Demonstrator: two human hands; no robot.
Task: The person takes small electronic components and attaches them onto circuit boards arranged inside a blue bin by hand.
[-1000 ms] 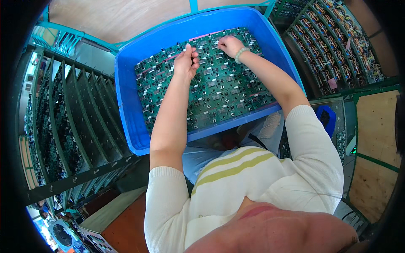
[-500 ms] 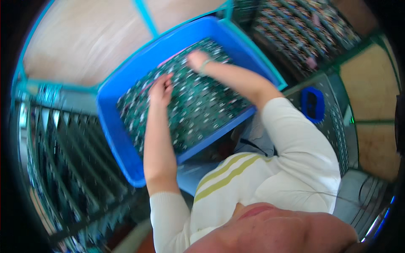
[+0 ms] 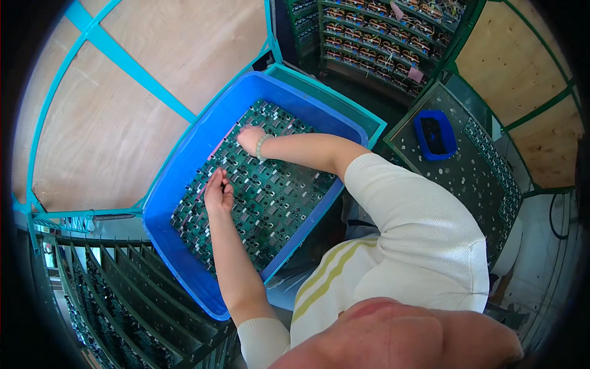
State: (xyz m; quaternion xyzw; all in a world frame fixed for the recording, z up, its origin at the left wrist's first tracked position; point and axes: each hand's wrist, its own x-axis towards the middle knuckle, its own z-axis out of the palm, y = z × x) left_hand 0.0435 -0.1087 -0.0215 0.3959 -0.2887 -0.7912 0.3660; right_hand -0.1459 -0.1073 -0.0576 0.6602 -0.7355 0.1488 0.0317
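A big blue plastic bin (image 3: 184, 184) sits tilted across the middle of the frame, and a packed layer of green circuit boards (image 3: 270, 190) covers its floor. Both hands are down inside it. The left hand (image 3: 217, 192) rests on the boards near the bin's left wall, fingers curled together at a board edge; whether it actually pinches a board cannot be told from this angle. The right hand (image 3: 249, 138), with a light bracelet (image 3: 261, 147) at the wrist, lies further up near the bin's upper corner, fingers bent down onto the boards beside a thin pink strip (image 3: 216, 154) that runs along that side; its grip is also hidden.

The bin stands on a teal metal frame (image 3: 110, 52) whose bars cross pale wooden panels (image 3: 104, 123) filling the upper left of the frame. In the lower left, a dark slotted rack (image 3: 117, 295) holds more boards on edge. At the top centre, shelves (image 3: 381, 37) carry rows of assembled boards. To the right lies a dark perforated table top (image 3: 455, 184) with a small blue tray (image 3: 435, 134) on it, well apart from the bin. More wooden panels (image 3: 522, 74) show in the upper right. The person's white striped sleeve (image 3: 418, 240) fills the lower middle.
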